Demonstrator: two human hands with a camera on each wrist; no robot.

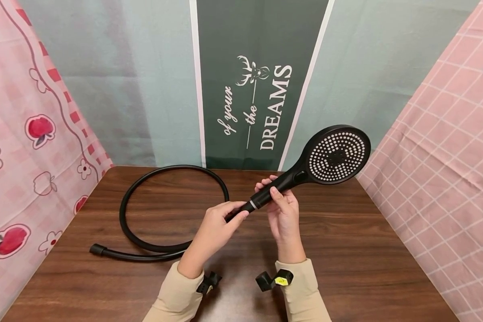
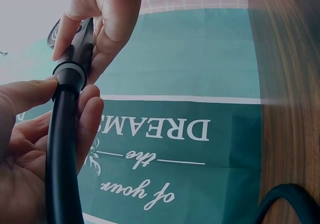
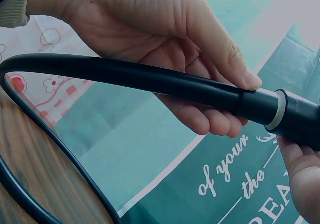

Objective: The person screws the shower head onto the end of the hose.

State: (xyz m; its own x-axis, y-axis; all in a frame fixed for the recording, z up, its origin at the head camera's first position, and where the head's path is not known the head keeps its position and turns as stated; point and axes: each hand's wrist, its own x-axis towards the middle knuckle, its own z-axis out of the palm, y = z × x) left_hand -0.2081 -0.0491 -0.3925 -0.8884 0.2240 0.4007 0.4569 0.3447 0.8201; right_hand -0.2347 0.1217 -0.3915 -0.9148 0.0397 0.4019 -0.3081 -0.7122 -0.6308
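My right hand [image 1: 282, 214] grips the handle of a black shower head [image 1: 338, 156], its round face with pale nozzles tilted up to the right. My left hand [image 1: 217, 226] pinches the end fitting of a black shower hose [image 1: 173, 167], thumb on top and fingers beneath. Hose fitting and handle meet in line, with a light ring [image 3: 280, 109] showing at the joint. In the left wrist view the hose [image 2: 62, 154] runs from the joint down past the left palm. Both are held up above the table.
The hose loops over the brown wooden table [image 1: 346, 241], and its free end fitting [image 1: 98, 249] lies at the left. Behind stands a green cloth backdrop [image 1: 116, 89] with white lettering. Pink patterned cloths hang at both sides. Small black cameras [image 1: 209, 282] sit on both wrists.
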